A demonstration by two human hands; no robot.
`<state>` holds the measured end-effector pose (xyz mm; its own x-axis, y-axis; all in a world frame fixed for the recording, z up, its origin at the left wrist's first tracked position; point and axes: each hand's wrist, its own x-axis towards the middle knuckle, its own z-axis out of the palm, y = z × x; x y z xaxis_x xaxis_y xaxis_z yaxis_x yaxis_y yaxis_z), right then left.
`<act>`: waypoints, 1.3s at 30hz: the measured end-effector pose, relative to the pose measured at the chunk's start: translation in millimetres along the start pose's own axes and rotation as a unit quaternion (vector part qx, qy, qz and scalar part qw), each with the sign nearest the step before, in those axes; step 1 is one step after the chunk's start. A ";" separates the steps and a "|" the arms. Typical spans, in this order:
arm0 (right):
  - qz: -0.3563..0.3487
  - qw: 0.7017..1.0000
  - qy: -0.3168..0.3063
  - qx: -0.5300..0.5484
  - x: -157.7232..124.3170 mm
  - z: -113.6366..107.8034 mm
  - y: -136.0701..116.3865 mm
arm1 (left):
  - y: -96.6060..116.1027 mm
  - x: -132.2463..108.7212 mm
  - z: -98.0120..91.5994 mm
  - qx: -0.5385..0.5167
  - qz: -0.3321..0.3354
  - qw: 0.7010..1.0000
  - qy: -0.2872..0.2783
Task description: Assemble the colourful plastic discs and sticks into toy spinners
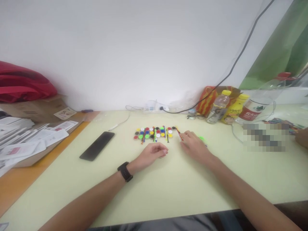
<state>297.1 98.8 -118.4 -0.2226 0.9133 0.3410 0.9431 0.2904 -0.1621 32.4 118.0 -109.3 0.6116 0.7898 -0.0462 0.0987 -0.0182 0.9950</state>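
Rows of small round discs (147, 136) in red, yellow, blue, green, black and white lie on the pale table. Thin coloured sticks (155, 134) stand in line between groups of the discs, pointing away from me. My left hand (152, 153) rests just in front of them, its fingers loosely curled and nothing visible in them. To the right of the rows, my right hand (193, 146) has its fingertips closed on thin red, yellow and white sticks (178, 133). Bright green pieces (202, 139) show partly behind that hand.
A black phone (97, 146) lies at left, near a white cable (120, 123). Papers (36, 141) and a cardboard box (36, 110) fill the far left. Bottles (218, 107) stand at the back right. Another person's hand (302, 138) is at the right edge, near more coloured sticks (285, 124).
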 end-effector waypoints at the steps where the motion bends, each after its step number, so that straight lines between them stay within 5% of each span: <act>1: -0.008 1.000 -0.010 0.009 -0.7 2.2 -1.7 | 0.6 -0.3 0.2 0.001 0.001 1.000 -0.001; 26: 0.019 0.996 -0.064 0.064 1.7 6.5 1.9 | 4.9 -2.4 1.2 0.025 -0.001 1.000 -0.009; 39: 0.031 0.994 0.001 0.107 8.5 24.5 10.4 | 7.2 -2.2 2.0 0.023 0.005 1.000 -0.009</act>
<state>299.0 116.6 -139.8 -0.1651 0.9308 0.3263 0.8804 0.2882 -0.3767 33.4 114.9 -102.2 0.6273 0.7778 -0.0384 0.1281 -0.0545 0.9903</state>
